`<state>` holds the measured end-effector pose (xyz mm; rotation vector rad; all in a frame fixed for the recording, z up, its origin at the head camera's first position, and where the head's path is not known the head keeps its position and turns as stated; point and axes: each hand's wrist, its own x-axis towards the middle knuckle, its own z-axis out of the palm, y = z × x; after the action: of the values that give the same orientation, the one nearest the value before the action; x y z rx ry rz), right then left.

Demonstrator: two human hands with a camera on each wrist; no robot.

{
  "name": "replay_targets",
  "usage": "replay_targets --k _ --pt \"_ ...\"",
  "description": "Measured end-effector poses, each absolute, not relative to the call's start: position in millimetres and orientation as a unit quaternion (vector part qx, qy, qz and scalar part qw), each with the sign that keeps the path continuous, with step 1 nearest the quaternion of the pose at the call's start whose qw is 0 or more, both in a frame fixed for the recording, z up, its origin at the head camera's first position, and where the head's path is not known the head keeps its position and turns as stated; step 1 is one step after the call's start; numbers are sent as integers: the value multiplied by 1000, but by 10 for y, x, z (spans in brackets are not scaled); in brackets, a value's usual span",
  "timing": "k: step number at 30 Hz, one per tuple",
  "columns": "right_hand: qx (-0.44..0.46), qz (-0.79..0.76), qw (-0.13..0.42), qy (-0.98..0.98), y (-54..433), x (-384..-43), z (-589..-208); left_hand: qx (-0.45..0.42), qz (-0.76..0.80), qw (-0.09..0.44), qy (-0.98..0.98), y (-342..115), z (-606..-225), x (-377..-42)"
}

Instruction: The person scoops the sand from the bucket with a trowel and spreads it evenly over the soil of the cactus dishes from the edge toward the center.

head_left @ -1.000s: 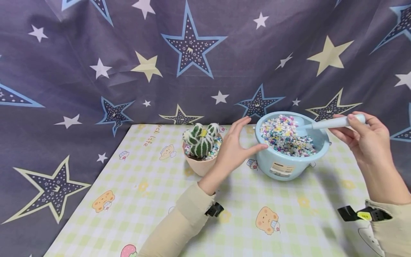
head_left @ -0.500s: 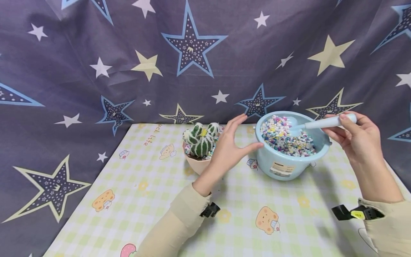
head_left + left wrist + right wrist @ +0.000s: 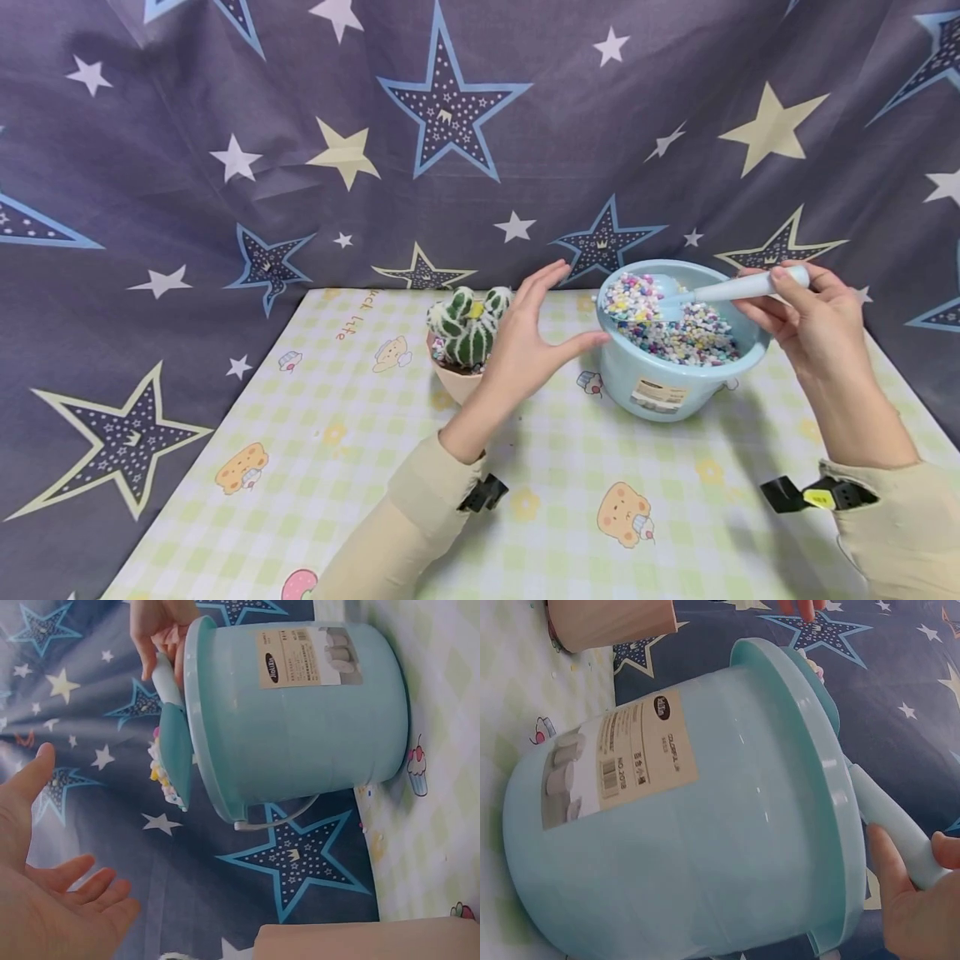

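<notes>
My right hand grips the pale handle of a light blue hand shovel. Its blade, heaped with small multicoloured pebbles, overlaps the left part of the mouth of a blue bucket; the left wrist view has the loaded blade just beyond the rim plane. More pebbles fill much of the bucket. My left hand is open, thumb and fingers spread, holding nothing, between bucket and pot. It partly hides a striped green cactus in a pinkish pot, whose pebbled top is mostly covered.
A green-checked cloth with cartoon prints covers the table. Behind it hangs a dark curtain with stars. The bucket's thin handle hangs down its side. A few stray pebbles lie near the bucket's base.
My right hand has carried the loaded shovel leftward across the bucket's mouth. The left hand has shifted a little left, away from the bucket and further over the pot. Bucket and pot stay put.
</notes>
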<state>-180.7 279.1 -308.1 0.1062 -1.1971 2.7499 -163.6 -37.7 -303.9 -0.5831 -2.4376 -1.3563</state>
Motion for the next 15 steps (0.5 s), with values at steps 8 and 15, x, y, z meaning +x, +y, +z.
replay_targets --k 8,15 --pt "50 916 57 -395 2679 -1833 -3088 -210 -463 170 -844 -453 -2959 -1569" --pt "62 921 36 -384 2603 -1855 -3099 -220 -478 190 -828 -530 -2878 -1523"
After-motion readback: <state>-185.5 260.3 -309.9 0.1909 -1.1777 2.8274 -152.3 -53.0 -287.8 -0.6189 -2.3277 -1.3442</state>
